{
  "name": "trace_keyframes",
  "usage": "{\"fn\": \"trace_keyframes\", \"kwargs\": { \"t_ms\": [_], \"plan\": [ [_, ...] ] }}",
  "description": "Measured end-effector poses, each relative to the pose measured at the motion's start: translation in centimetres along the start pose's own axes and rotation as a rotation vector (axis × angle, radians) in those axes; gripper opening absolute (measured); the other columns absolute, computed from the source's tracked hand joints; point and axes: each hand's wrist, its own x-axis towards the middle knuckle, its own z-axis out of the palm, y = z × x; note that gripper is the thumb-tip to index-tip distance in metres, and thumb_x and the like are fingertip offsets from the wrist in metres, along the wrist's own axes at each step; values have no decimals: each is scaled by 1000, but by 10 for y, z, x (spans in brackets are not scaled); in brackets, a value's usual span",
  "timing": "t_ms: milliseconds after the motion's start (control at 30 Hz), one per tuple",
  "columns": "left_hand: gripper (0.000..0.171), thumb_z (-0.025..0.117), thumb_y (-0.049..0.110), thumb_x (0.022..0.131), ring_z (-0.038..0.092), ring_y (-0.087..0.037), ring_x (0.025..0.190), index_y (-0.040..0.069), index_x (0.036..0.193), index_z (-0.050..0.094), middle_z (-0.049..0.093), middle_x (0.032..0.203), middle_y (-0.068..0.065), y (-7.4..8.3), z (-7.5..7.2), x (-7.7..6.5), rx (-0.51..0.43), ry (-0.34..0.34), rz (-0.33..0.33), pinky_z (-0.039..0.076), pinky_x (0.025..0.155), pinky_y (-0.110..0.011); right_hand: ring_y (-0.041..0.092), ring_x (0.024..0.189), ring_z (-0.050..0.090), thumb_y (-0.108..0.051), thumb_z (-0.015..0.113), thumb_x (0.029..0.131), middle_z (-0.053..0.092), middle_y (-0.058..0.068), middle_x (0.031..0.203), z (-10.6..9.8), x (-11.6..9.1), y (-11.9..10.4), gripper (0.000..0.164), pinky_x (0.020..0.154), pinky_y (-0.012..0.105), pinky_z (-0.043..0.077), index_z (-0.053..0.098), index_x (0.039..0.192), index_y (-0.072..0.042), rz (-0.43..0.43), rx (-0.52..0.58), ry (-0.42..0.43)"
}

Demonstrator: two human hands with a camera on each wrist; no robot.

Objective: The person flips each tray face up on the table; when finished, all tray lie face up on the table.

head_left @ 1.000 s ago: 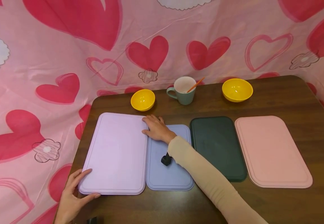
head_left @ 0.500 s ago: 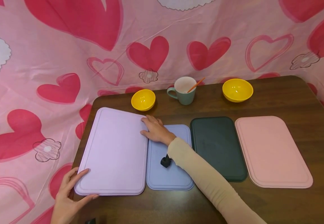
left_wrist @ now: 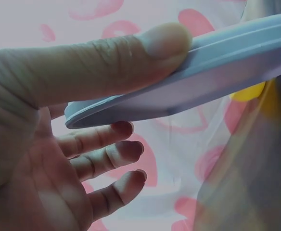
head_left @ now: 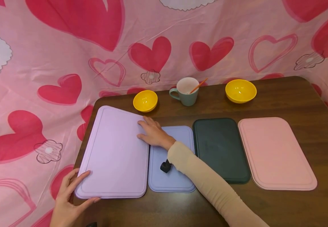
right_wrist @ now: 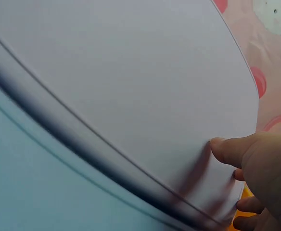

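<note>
A large lilac cutting board (head_left: 115,154) lies at the left of the table, its left side raised off the tabletop. At its near left corner my left hand (head_left: 70,195) holds it, index finger over the left edge and thumb at the near edge. In the left wrist view the thumb (left_wrist: 131,60) presses the board's rim (left_wrist: 227,55); the other fingers spread below. My right hand (head_left: 155,134) holds the far right corner. In the right wrist view its thumb (right_wrist: 232,150) is over the top face and the other fingers reach past the edge.
A smaller blue-lilac board (head_left: 171,179), a dark green board (head_left: 220,151) and a pink board (head_left: 277,154) lie to the right. Behind them stand two yellow bowls (head_left: 145,101) and a teal mug (head_left: 188,98) with an orange stick (head_left: 199,85). A heart-patterned cloth (head_left: 152,22) hangs behind.
The lilac board's left side has risen and its far left corner has shifted up in view. My left hand has moved slightly left with it; my right hand has slid a little left.
</note>
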Motion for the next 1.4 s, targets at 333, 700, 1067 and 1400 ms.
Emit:
{"fn": "trace_keyframes", "kwargs": {
  "t_ms": [333,700,1067,1400],
  "plan": [
    [95,89,-22,33,50,4,114,-14,124,61,41,141,7,6,-6,4,-41,-32,211,44,87,0,27,157,18,-40,59,99,18,10,169,3,-6,-19,66,126,54,18,34,156,-17,-93,-2,-1],
    [80,95,0,52,52,-2,119,-20,121,59,43,143,-4,11,-5,5,-163,-46,278,47,88,-4,27,157,20,-39,59,99,18,12,169,-2,-18,-44,66,126,48,21,34,156,-16,-188,12,-4],
    [79,93,10,59,50,-4,123,-20,123,58,42,146,-3,19,-4,4,-165,-50,290,47,90,-4,26,156,23,-40,60,99,20,12,168,-2,-28,-62,65,125,47,24,36,155,-19,-249,-17,22],
    [82,93,-5,51,48,-2,124,-20,123,57,40,147,-1,32,-5,4,-134,-70,280,46,91,-4,26,156,24,-41,62,98,21,12,168,-5,-36,-72,68,124,46,26,35,156,-19,-275,-34,34]
  ]
}}
